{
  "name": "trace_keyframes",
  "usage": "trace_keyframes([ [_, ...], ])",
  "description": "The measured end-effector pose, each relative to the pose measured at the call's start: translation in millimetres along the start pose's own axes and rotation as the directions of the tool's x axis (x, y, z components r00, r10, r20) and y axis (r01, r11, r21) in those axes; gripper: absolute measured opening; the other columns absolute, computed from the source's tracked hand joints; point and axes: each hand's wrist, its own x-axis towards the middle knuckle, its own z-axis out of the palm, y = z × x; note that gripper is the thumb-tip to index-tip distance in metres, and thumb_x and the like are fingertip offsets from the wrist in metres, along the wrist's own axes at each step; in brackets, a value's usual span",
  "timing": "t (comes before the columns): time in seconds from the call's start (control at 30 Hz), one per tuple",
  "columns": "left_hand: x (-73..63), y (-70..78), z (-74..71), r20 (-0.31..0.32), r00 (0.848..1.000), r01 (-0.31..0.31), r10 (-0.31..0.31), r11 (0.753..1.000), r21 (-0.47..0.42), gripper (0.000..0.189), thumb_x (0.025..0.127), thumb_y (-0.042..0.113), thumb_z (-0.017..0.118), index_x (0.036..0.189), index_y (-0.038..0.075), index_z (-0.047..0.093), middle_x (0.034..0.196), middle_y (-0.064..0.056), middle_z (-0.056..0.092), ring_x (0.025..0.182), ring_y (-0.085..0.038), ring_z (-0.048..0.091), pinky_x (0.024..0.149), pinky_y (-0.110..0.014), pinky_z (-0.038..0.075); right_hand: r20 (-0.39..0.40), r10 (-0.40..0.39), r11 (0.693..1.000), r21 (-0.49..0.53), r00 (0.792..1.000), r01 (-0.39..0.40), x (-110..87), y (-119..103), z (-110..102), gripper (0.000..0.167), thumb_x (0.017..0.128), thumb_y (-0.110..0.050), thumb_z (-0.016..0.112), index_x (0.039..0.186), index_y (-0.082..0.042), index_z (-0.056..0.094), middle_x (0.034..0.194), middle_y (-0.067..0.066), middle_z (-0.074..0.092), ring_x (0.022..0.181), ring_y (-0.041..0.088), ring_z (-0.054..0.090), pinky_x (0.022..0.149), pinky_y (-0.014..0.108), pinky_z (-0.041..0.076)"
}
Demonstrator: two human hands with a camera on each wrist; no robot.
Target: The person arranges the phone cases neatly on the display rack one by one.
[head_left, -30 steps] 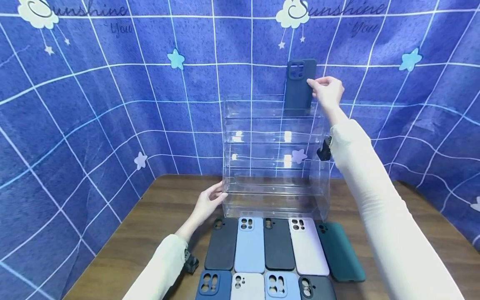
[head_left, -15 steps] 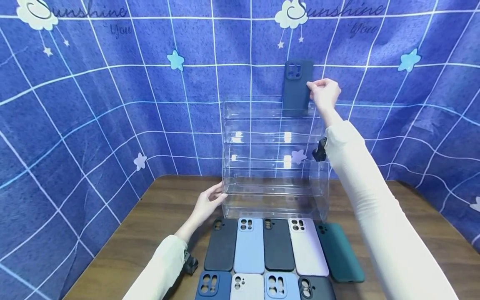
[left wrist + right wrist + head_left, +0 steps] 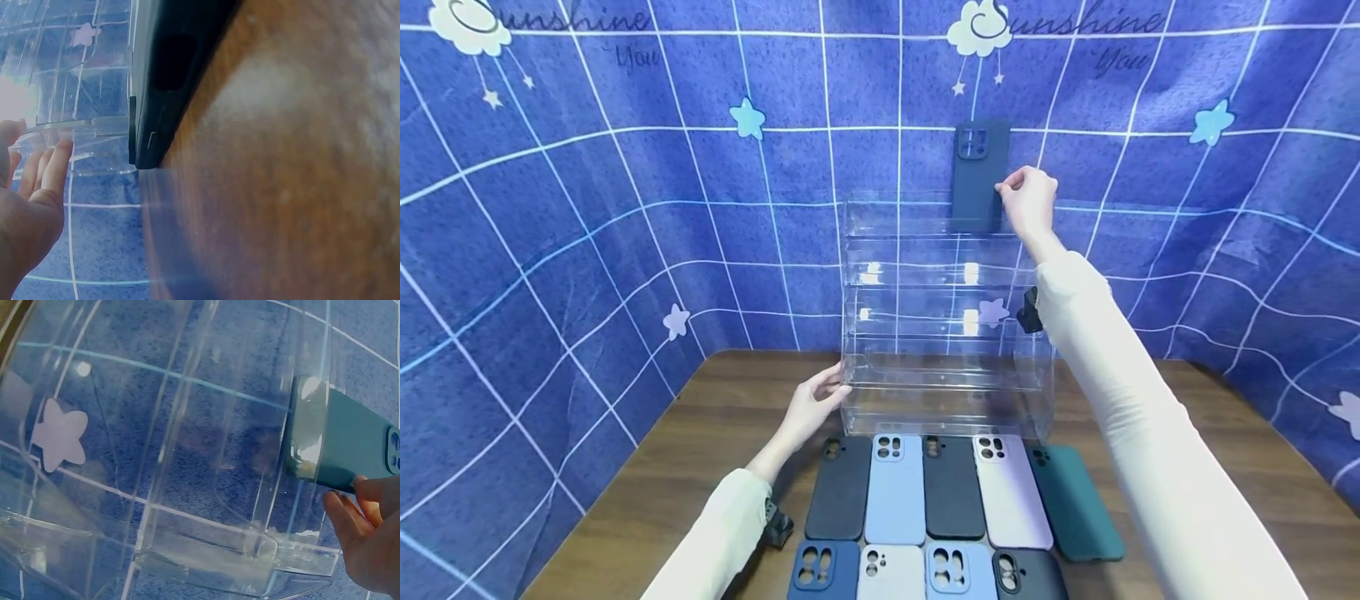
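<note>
Right hand (image 3: pixel 1030 202) is pinching the dark blue case (image 3: pixel 979 185) at the top edge of the clear rack (image 3: pixel 925 386), seemingly seating it — left hand (image 3: pixel 808 411) is gripping the rack's lower left edge — and the next move is probably needing gentle settling, then release.

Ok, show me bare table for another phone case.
Bare wooden table lies left of the left hand, out to the blue backdrop, and right of the right sleeve. Just in front of the clear rack it's crowded: phone cases lie close together in two visible rows.
</note>
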Motion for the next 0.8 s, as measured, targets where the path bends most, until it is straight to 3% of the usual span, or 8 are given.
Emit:
trace_keyframes([
  [0.1, -4.0, 16.1, -0.5, 0.014, 1.0, 0.015, -0.015, 1.0, 0.006, 0.048, 0.09, 0.01, 0.062, 0.134, -0.001, 0.048, 0.122, -0.024, 0.06, 0.105, -0.034, 0.061, 0.083, -0.024, 0.054, -0.015, -0.012, 1.0, 0.015, 1.0, 0.012, -1.7, 2, -2, 0.014, 0.088, -0.013, 0.063, 0.092, 0.0, 0.065, 0.089, 0.014, 0.07, 0.058, -0.004, 0.044, 0.071, 0.022, 0.045],
  [0.4, -4.0, 14.2, -3.0, 0.03, 0.999, 0.018, -0.018, 1.0, -0.011, 0.049, 0.09, 0.009, 0.062, 0.135, -0.002, 0.046, 0.125, -0.025, 0.057, 0.108, -0.035, 0.06, 0.082, -0.023, 0.054, -0.046, -0.046, 0.998, 0.04, 0.998, 0.048, -6.2, 5, -16, 0.021, 0.086, -0.019, 0.066, 0.096, -0.001, 0.065, 0.094, 0.014, 0.069, 0.064, -0.007, 0.045, 0.072, 0.017, 0.043],
  [0.5, 0.0, 5.7, -3.4, 0.027, 1.0, -0.002, 0.002, 1.0, 0.004, 0.049, 0.09, 0.01, 0.063, 0.134, -0.002, 0.046, 0.123, -0.026, 0.058, 0.107, -0.037, 0.06, 0.081, -0.023, 0.054, -0.033, -0.055, 0.998, 0.039, 0.998, 0.056, -9.3, 5, -24, 0.024, 0.087, -0.021, 0.066, 0.098, 0.0, 0.065, 0.098, 0.016, 0.07, 0.068, -0.003, 0.052, 0.074, 0.018, 0.046],
  [0.67, 10.3, -14.5, -1.0, 0.007, 1.0, -0.024, 0.024, 0.999, 0.029, 0.049, 0.089, 0.014, 0.065, 0.133, 0.003, 0.049, 0.121, -0.023, 0.06, 0.105, -0.035, 0.061, 0.078, -0.02, 0.052, 0.0, -0.057, 0.998, 0.012, 0.998, 0.057, -14.1, 9, -39, 0.029, 0.088, -0.024, 0.064, 0.105, 0.0, 0.065, 0.103, 0.017, 0.069, 0.084, 0.016, 0.063, 0.082, 0.025, 0.05],
  [0.8, 11.7, -16.7, 1.0, -0.012, 0.997, -0.078, 0.079, 0.994, 0.074, 0.046, 0.088, 0.013, 0.065, 0.131, 0.003, 0.05, 0.118, -0.021, 0.062, 0.101, -0.031, 0.063, 0.083, -0.026, 0.052, 0.021, -0.045, 0.999, -0.005, 0.999, 0.045, -17.3, 14, -50, 0.034, 0.089, -0.027, 0.064, 0.111, -0.001, 0.065, 0.107, 0.017, 0.068, 0.09, 0.018, 0.065, 0.085, 0.026, 0.051],
])
